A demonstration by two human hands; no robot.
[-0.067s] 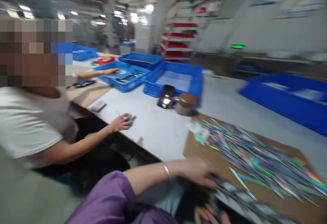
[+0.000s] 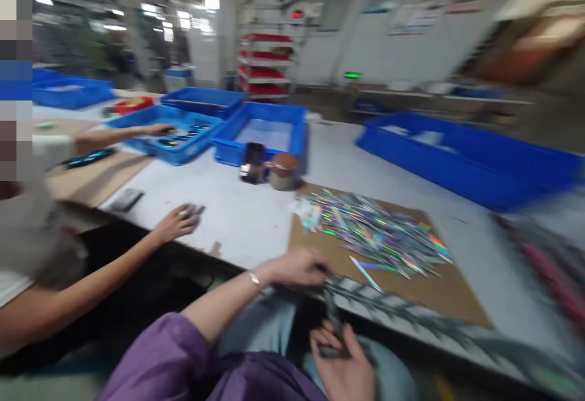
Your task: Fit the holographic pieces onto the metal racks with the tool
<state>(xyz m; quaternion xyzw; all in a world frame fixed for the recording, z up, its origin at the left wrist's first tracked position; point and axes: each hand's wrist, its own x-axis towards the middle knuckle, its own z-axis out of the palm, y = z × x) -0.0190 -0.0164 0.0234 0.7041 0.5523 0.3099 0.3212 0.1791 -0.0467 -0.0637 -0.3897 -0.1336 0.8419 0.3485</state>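
A fanned stack of silvery strips lies along the near edge of the bench, overhanging toward the lap. The left hand rests on the stack's left end, fingers folded over it; blur prevents stating how firm the grip is. The right hand sits below the bench edge, palm up, fingers curled around the stack's lower end.

Change noted: a moment ago the left hand lay flatter across the strips and the right hand barely showed at the bottom edge. Now the right hand is fully in view under the stack. Judgement: the bundle is being gathered between both hands, not released.

Just beyond the left grip, a brown card sheet carries a loose heap of holographic strips, too many and too blurred to count. Further out stand one dark phone and one round brown container, touching or nearly so. Blue trays: five countable. To the left of the grip, a co-worker's hand rests on the bench; a second co-worker hand reaches into a tray.
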